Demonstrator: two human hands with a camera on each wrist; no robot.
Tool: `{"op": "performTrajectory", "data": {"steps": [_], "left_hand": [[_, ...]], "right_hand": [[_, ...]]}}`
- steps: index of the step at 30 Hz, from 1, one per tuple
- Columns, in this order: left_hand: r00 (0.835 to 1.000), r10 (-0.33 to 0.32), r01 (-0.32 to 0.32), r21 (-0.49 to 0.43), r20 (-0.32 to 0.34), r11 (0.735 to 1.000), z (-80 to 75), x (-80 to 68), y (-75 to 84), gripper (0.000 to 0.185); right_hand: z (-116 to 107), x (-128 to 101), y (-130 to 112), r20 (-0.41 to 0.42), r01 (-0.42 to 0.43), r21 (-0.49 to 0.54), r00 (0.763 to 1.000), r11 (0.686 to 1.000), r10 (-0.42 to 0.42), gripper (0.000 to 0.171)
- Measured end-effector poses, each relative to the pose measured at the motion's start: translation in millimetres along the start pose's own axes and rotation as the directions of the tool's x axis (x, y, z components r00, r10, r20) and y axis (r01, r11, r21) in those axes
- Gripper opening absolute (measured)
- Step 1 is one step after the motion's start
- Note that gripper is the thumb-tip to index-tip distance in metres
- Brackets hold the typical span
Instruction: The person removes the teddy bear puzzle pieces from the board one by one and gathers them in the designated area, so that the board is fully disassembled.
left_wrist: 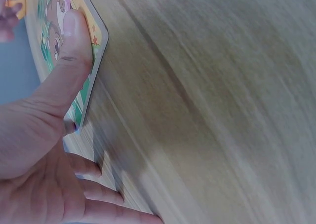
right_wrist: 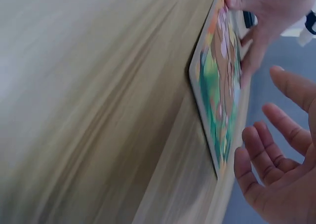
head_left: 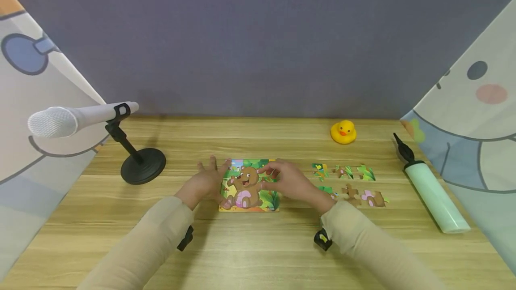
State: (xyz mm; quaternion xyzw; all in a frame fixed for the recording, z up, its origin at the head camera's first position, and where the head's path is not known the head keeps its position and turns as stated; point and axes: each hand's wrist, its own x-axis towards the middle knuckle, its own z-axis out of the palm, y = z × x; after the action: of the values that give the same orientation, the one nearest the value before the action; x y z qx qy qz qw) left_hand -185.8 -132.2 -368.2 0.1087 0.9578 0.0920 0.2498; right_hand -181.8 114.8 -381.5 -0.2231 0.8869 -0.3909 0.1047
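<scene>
A flat rectangular bear picture puzzle board (head_left: 247, 185) lies on the wooden table between both hands. My left hand (head_left: 203, 185) is at its left side with the fingers spread. In the left wrist view the thumb (left_wrist: 74, 44) lies over the board's face near a corner, while the other fingers extend past the edge to the table. My right hand (head_left: 291, 181) is over the board's right side. In the right wrist view its fingers (right_wrist: 291, 135) are loosely bent, apart from the board, with nothing between them.
Several loose puzzle pieces (head_left: 351, 195) lie in two rows to the right. Behind them sits a yellow rubber duck (head_left: 343, 132). A pale green tube with a black nozzle (head_left: 436, 196) lies at the far right. At left stands a white microphone (head_left: 86, 117) on a black stand (head_left: 143, 166).
</scene>
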Motion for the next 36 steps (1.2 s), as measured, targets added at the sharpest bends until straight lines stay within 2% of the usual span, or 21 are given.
{"op": "performTrajectory", "data": {"steps": [7, 10, 14, 17, 20, 26, 30, 33, 36], "left_hand": [[1.0, -0.013, 0.013, 0.008, 0.004, 1.0, 0.4, 1.8, -0.2, 0.133], [1.0, -0.018, 0.017, 0.027, 0.004, 0.999, -0.4, 2.1, 0.5, 0.131], [1.0, -0.019, 0.019, 0.044, 0.004, 0.999, -1.2, 2.0, 1.6, 0.13], [1.0, -0.023, 0.023, 0.055, 0.007, 0.998, -1.0, 2.4, 1.7, 0.131], [0.999, -0.03, 0.029, 0.054, 0.013, 0.998, -0.6, 2.9, 1.4, 0.132], [0.999, -0.036, 0.035, 0.048, 0.017, 0.998, -0.4, 3.7, 1.3, 0.132], [0.999, -0.036, 0.035, 0.038, 0.02, 0.999, -0.4, 3.4, 1.6, 0.132], [0.999, -0.035, 0.034, 0.039, 0.022, 0.999, -0.8, 3.8, 2.0, 0.131], [0.999, -0.034, 0.033, 0.057, 0.024, 0.998, -0.7, 4.7, 1.8, 0.13]], "right_hand": [[24, 26, -18, 0.046, -0.034, -0.032, 0.998, 0.999, 0.035, 0.032], [31, 35, -24, 0.055, -0.009, -0.122, 0.998, 0.992, 0.016, 0.028], [38, 43, -30, 0.077, 0.012, -0.266, 0.997, 0.964, 0.009, 0.016], [42, 46, -34, 0.086, 0.0, -0.325, 0.996, 0.946, 0.029, 0.016], [45, 47, -37, 0.077, -0.019, -0.34, 0.996, 0.94, 0.048, 0.019], [46, 51, -37, 0.06, -0.072, -0.282, 0.994, 0.957, 0.093, 0.026], [44, 55, -33, 0.065, -0.064, -0.212, 0.995, 0.975, 0.079, 0.025], [41, 57, -32, 0.078, -0.061, -0.141, 0.994, 0.988, 0.072, 0.023], [38, 57, -33, 0.094, -0.107, -0.04, 0.989, 0.993, 0.111, 0.019]]}}
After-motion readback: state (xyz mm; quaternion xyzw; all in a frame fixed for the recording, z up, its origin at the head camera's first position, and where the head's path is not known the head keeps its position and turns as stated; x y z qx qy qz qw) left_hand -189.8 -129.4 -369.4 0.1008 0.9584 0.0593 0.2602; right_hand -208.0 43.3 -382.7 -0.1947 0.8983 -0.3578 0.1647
